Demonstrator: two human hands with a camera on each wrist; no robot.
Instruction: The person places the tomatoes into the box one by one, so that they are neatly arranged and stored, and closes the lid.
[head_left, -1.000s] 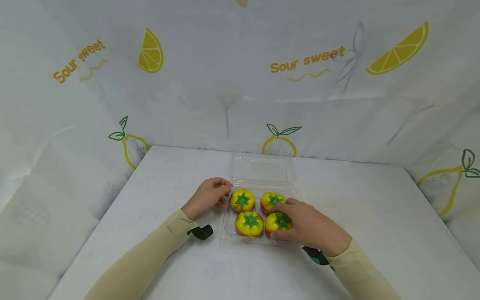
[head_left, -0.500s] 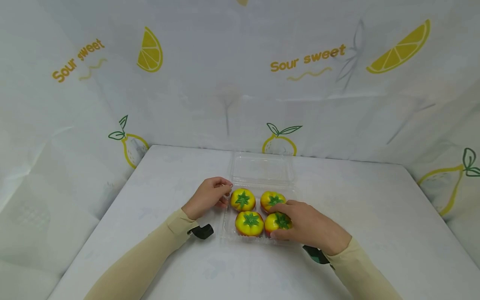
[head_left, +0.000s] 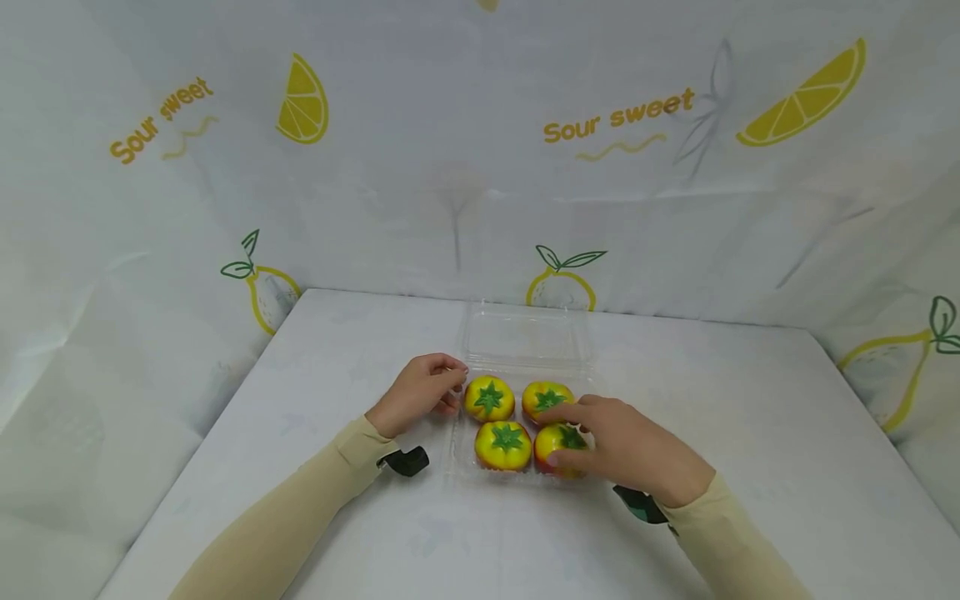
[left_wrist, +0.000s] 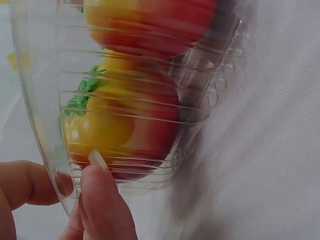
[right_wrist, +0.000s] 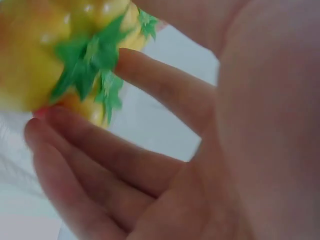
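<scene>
A clear plastic clamshell box (head_left: 459,471) lies on the table with its lid (head_left: 525,337) folded back. Inside sit several yellow-and-red toy persimmons with green star-shaped leaves, in a back and a front row. My left hand (head_left: 420,392) pinches the box's left rim between thumb and finger, beside the back left persimmon (head_left: 489,398). My right hand (head_left: 637,446) hovers over the front right persimmon (head_left: 551,450), fingers spread loosely around it. In the right wrist view a gap shows between palm and persimmon (right_wrist: 30,55); whether the fingertips still touch it, I cannot tell.
The white table (head_left: 337,533) is bounded by a white cloth backdrop (head_left: 420,167) printed with lemons. Each wrist carries a dark camera mount, the left mount (head_left: 408,461) and the right mount (head_left: 637,504).
My right hand has loosened from the front right persimmon and shifted slightly right, its thumb drawn back. The left hand keeps its place at the rim.
</scene>
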